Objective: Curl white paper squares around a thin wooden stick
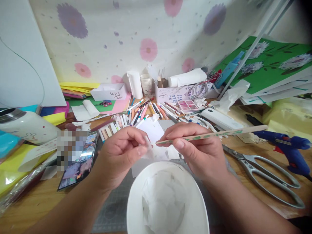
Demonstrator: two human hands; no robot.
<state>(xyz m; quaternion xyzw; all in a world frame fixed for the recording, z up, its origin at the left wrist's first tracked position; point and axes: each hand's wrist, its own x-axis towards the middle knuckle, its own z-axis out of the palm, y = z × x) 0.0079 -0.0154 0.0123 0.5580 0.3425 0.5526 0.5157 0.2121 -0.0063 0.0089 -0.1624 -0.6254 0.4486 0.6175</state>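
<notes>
My left hand [126, 146] pinches a small, thin white piece of paper [148, 148] between thumb and fingertips. In my right hand [197, 148] lies a flat wooden stick [226, 131] with green marks, held like a pen. Its tip points left, close to the paper; I cannot tell whether they touch. Below and between my hands stands a white tub [131, 198], with crumpled white tissue-like material [168, 204] inside. Behind my fingers, white paper sheets [151, 128] lie on a grey mat [109, 208].
Scissors [273, 175] and a blue glue gun [290, 146] lie at the right. A phone [80, 165] and a white bottle [31, 125] are at the left. Many markers [146, 112] spread across the back, before paper cups [146, 84] and a white box [180, 92].
</notes>
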